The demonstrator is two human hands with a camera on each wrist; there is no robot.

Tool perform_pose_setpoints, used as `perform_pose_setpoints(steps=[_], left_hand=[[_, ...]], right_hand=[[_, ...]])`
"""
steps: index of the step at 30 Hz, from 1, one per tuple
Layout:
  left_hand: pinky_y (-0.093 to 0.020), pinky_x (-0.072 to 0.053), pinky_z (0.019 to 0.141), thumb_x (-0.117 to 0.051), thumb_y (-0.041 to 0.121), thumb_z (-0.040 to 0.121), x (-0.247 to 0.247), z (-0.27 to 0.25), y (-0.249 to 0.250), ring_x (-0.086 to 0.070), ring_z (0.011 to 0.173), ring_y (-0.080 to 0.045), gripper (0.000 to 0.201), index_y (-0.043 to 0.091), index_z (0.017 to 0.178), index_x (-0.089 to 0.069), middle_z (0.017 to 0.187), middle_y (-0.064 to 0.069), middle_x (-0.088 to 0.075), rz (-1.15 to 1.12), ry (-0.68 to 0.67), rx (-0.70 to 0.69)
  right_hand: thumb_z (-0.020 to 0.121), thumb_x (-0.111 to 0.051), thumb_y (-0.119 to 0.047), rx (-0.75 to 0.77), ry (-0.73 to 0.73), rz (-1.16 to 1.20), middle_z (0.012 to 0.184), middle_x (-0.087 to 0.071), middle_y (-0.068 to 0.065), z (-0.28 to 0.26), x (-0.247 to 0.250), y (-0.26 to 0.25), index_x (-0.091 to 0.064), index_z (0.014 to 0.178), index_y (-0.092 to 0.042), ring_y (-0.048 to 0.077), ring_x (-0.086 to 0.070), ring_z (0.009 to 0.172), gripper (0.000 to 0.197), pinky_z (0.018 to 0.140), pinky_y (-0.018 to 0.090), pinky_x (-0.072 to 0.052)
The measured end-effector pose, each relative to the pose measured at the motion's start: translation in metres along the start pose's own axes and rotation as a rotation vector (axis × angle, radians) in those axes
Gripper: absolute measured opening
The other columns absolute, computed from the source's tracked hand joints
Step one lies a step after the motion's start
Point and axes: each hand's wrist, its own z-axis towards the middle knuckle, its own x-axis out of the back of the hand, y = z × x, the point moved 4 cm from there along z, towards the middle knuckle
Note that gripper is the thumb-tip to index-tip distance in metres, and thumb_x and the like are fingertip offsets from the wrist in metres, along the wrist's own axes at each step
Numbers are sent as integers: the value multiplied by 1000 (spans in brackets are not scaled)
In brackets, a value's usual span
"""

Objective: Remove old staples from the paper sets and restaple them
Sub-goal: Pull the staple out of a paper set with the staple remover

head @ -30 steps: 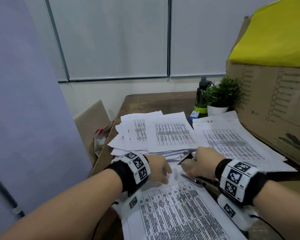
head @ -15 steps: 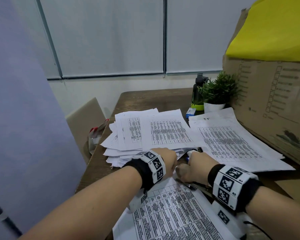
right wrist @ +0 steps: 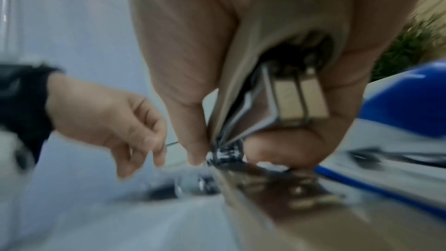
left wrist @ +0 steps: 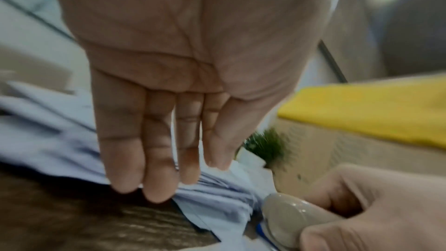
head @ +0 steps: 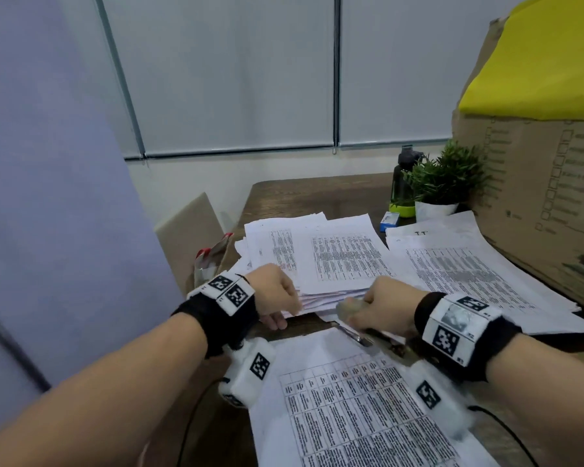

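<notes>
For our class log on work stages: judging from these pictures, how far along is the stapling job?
Done: cannot tell; no staples are legible on any paper. In hand: the right hand grips a beige stapler at the near edge of the middle paper stack, while the left hand, fingers straight, reaches that stack's edge. Left: probably that stack, the right-hand pile and the near sheet.

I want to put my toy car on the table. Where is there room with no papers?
The bare wood at the far end of the table is free, between the middle paper pile and the wall. A smaller bare strip lies by the left hand, before the near sheet. Papers, the plant and the cardboard box crowd the right.
</notes>
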Motion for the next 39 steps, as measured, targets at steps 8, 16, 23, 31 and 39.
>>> perform_pose_setpoints(steps=[8, 16, 23, 31, 39], left_hand=[[-21, -51, 44, -70, -3, 84, 36, -54, -84, -65, 52, -19, 8, -1, 76, -69, 68, -20, -69, -544, 113, 49], [-31, -61, 58, -49, -14, 92, 59, -96, -165, -70, 58, -22, 22, -3, 79, -62, 69, -18, -67, -826, 289, 133], [-29, -57, 71, -92, 27, 52, 56, -111, -193, -65, 66, -15, 34, 3, 71, -77, 70, -11, -72, -659, 330, 160], [-17, -47, 44, -72, -14, 73, 48, -113, -205, -58, 39, -6, 23, 3, 59, -66, 42, 1, -59, -617, 368, 219], [-28, -59, 52, -58, -19, 85, 45, -102, -215, -65, 47, -19, 15, -10, 75, -65, 61, -15, -64, -740, 331, 244]], right_hand=[[77, -52, -63, 210, -88, -75, 55, -64, 4, -5, -16, -119, -68, 68, -11, 20, -56, 49, 55, 57, 24, -49], [89, -56, -40, 322, -148, 17, 60, -60, 4, -8, -77, -198, -69, 86, -7, 17, -57, 52, 36, 53, 24, -48], [90, -50, -53, 354, -86, 63, 59, -60, 4, -6, -113, -232, -66, 75, -10, 18, -57, 56, 48, 59, 29, -49], [89, -59, -32, 436, -191, -119, 79, -56, 7, -6, -144, -253, -59, 88, -7, 23, -54, 77, 24, 68, 33, -50], [99, -43, -26, 552, -166, -324, 75, -41, 4, -22, -146, -260, -38, 69, -19, 26, -48, 81, 31, 71, 32, -41]])
